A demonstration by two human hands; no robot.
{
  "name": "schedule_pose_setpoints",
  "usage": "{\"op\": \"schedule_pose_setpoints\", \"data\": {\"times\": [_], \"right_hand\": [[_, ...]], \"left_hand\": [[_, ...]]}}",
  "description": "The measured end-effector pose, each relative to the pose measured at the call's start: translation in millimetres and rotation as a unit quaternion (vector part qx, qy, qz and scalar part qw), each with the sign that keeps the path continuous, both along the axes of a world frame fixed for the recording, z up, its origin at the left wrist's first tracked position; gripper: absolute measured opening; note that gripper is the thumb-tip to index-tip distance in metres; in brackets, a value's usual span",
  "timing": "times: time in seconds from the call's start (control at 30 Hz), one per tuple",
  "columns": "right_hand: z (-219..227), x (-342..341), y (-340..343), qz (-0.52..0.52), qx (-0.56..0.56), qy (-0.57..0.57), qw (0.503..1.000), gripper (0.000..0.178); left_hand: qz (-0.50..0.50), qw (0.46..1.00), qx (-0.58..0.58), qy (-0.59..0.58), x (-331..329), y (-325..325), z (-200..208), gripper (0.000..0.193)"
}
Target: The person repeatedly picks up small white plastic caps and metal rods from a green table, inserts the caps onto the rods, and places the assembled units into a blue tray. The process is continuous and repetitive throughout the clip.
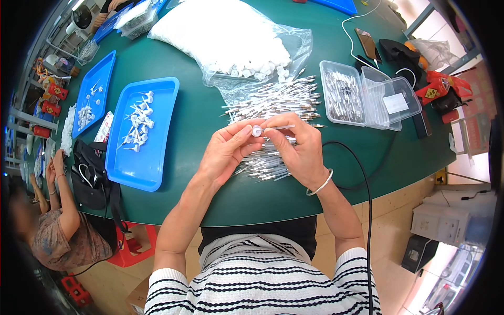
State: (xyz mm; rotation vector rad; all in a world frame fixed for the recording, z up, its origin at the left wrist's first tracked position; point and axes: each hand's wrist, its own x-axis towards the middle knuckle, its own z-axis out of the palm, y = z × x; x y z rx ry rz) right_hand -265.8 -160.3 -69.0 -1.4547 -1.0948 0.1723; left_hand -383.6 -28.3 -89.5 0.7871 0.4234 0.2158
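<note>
While we pinch a small white cap (256,131) in our left hand (227,152) fingertips | right hand (299,149) fingers closed on a thin metal pin (282,127), tip at the cap, above the pin pile (273,100) on the green table (199,121) | step, we judge: joining | next needs straight alignment, then the blue tray (139,131).

Bright even daylight, soft faint shadows, sharp centre, strong fisheye bending, dark vignetted blurred corners
</note>
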Motion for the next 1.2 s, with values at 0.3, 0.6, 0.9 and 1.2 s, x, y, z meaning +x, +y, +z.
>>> {"op": "schedule_pose_setpoints", "data": {"times": [0.3,0.6,0.9,1.2], "right_hand": [[0.8,1.3,-1.6,-0.004,0.003,-0.005,1.000,0.009],[1.6,0.8,-0.5,0.003,0.002,0.006,1.000,0.008],[-0.9,2.4,-1.1,0.000,-0.006,-0.034,0.999,0.007],[2.7,2.3,-1.1,-0.007,-0.014,-0.050,0.999,0.006]], "left_hand": [[-0.011,1.000,-0.009,-0.005,2.0,0.9,2.7,0.029],[-0.016,1.000,0.007,-0.010,-0.1,1.0,-0.9,0.029],[-0.015,1.000,0.015,-0.008,-0.5,-0.1,-1.3,0.029],[-0.014,1.000,0.014,-0.004,-0.3,0.0,-0.1,0.028]]}}
